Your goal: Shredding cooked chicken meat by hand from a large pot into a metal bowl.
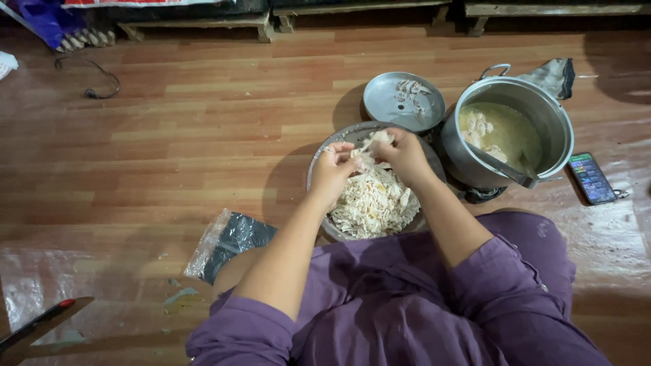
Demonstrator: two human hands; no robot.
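Seated on a wooden floor [203, 122], purple sleeves pushed up. Left hand [333, 171] and right hand [401, 153] meeting over a wide metal bowl [319, 166], fingers of both pinched narrow on one pale piece of cooked chicken [371, 146] held between them. Below the hands, heaped in the bowl, a mound of shredded chicken [373, 200]. Just behind the bowl, a round metal lid [386, 102] lying flat, bearing a few scraps and bones. To the right, touching or just beside the bowl, a tall steel pot [559, 129] holding yellowish broth with chicken pieces and a ladle [505, 169] leaning inside. Right of the pot, a phone [591, 177] flat on the floor. Left, a clear plastic bag [227, 240].
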